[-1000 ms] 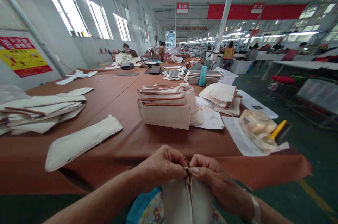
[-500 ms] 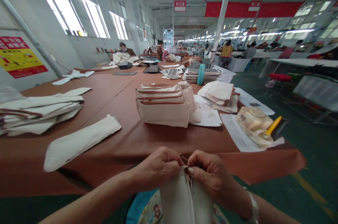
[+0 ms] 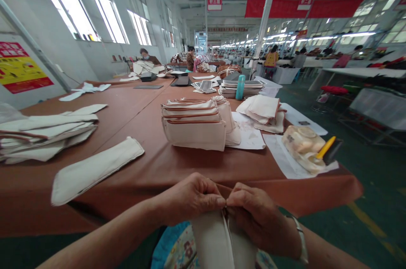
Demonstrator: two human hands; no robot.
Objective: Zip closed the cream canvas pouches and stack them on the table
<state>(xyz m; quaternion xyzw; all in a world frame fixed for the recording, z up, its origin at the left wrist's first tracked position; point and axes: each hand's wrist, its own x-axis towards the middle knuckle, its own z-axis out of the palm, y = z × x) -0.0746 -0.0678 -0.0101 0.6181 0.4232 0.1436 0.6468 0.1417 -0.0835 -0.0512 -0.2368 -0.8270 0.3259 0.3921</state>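
A cream fabric piece with brown edging (image 3: 214,239) stands upright in my lap, below the table's front edge. My left hand (image 3: 198,197) pinches its top edge, thumb and fingers pressed together. Opposite it, my right hand (image 3: 258,212) grips the same edge, and the two thumbs nearly meet over the brown-edged opening. The fingers cover the exact spot being held. Just beyond my hands, a row of cream fabric pouches with brown trim (image 3: 195,133) stands on the brown-covered table (image 3: 152,167).
Left lie a long cream panel (image 3: 95,171) and a pile of cream pieces (image 3: 47,133). Right are folded cream pieces (image 3: 261,110), a turquoise bottle (image 3: 240,87), and a plastic-wrapped bundle (image 3: 301,146) beside a yellow-handled tool (image 3: 326,147). People work farther back.
My thumbs have come closer together at the top of the fabric piece, covering more of the opening. My left hand has shifted slightly right. The things on the table keep their places.
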